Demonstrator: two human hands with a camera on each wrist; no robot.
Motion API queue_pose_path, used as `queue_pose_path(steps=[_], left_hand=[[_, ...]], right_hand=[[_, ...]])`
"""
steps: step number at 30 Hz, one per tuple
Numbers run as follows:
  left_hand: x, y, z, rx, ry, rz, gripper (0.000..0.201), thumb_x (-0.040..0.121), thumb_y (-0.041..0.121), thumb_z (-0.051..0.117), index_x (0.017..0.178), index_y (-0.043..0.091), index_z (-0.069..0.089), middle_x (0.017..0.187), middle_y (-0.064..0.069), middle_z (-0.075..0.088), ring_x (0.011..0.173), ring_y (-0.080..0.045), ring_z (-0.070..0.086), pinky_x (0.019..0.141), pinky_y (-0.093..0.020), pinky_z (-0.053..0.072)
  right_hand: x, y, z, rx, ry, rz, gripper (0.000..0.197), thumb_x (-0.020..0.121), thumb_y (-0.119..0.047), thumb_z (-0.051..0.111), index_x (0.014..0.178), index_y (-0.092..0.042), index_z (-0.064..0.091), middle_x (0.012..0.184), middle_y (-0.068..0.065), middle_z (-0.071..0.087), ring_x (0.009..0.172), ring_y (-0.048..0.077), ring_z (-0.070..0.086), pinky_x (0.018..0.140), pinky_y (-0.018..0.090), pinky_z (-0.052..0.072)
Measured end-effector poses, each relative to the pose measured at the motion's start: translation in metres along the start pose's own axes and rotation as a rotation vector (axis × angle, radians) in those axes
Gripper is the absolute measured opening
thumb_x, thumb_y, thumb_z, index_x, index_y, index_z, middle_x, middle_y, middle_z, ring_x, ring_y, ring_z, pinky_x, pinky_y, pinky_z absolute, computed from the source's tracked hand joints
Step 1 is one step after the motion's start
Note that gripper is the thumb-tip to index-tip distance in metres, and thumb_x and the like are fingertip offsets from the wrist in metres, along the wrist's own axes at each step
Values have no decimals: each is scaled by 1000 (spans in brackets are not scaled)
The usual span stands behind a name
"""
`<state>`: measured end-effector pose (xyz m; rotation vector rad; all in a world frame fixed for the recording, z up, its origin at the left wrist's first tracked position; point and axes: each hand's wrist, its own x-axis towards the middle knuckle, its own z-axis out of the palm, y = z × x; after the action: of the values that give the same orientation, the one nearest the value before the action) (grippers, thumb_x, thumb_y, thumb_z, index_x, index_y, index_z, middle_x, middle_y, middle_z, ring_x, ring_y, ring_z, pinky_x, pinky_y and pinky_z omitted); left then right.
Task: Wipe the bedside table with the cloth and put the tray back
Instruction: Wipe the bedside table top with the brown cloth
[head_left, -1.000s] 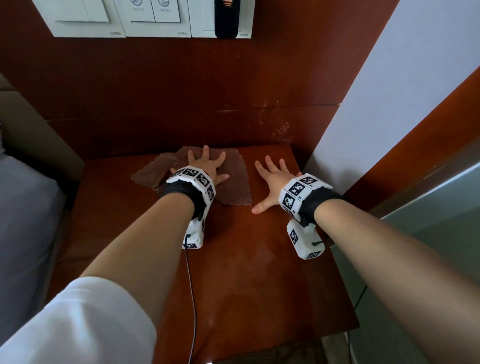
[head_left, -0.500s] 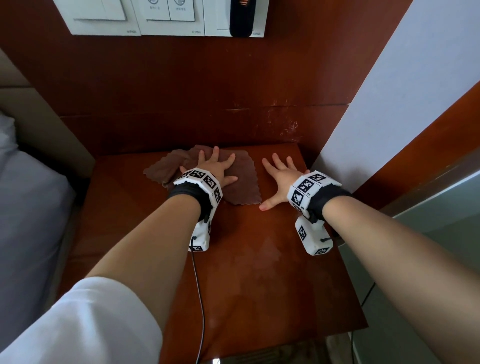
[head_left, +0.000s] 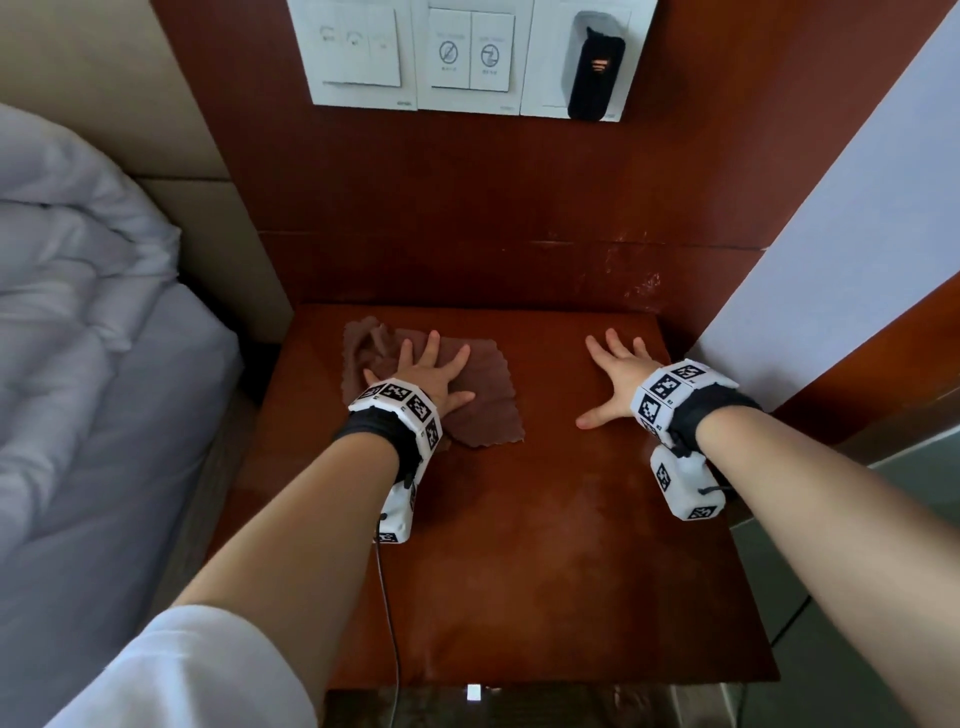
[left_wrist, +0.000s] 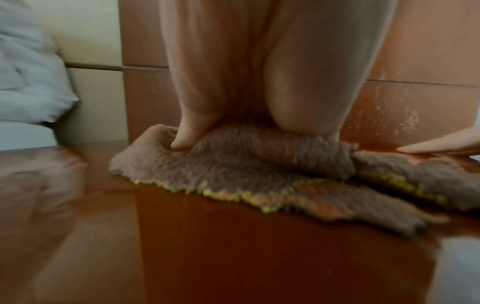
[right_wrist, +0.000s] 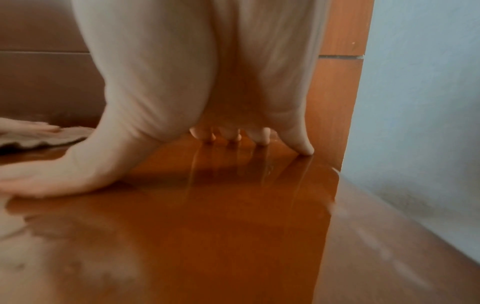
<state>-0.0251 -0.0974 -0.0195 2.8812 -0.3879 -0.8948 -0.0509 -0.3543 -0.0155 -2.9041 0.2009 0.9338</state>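
Observation:
A brown cloth (head_left: 488, 395) lies spread at the back left of the reddish wooden bedside table (head_left: 545, 545). My left hand (head_left: 423, 371) presses flat on the cloth with fingers splayed. The left wrist view shows the cloth (left_wrist: 233, 170) bunched under my palm, its edge fringed yellow. My right hand (head_left: 615, 376) rests flat on the bare wood at the back right, fingers spread, holding nothing. In the right wrist view its fingertips (right_wrist: 303, 150) touch the table (right_wrist: 233, 216) near the wall. No tray is in view.
A bed with white bedding (head_left: 78, 364) lies close to the table's left side. A wood panel behind carries white switch plates (head_left: 415, 52) and a black device (head_left: 595, 65). A pale wall (head_left: 831, 249) borders the right side. A cable (head_left: 387, 613) trails off the front edge.
My left hand has slid the cloth leftward along the back of the table, away from my right hand. The right hand stays flat in its place. The head view has tilted up.

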Motion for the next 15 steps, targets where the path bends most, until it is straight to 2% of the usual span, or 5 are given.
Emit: queue_pose_path(steps=[6, 15], left_hand=[[-22, -37, 7, -31, 16, -74, 64, 96, 55, 33, 148, 46, -3, 158, 5, -21, 147, -31, -14, 106, -73, 7], [-37, -74, 15, -50, 12, -143, 65, 95, 56, 32, 147, 46, -5, 158, 5, -20, 146, -33, -14, 107, -73, 9]], right_hand=[[-7, -14, -5, -93, -9, 20, 124, 69, -62, 71, 152, -24, -13, 159, 7, -19, 146, 38, -9, 115, 57, 8], [-19, -27, 4, -25, -17, -2, 113, 76, -59, 66, 152, -27, -11, 159, 7, -19, 146, 38, -12, 116, 55, 9]])
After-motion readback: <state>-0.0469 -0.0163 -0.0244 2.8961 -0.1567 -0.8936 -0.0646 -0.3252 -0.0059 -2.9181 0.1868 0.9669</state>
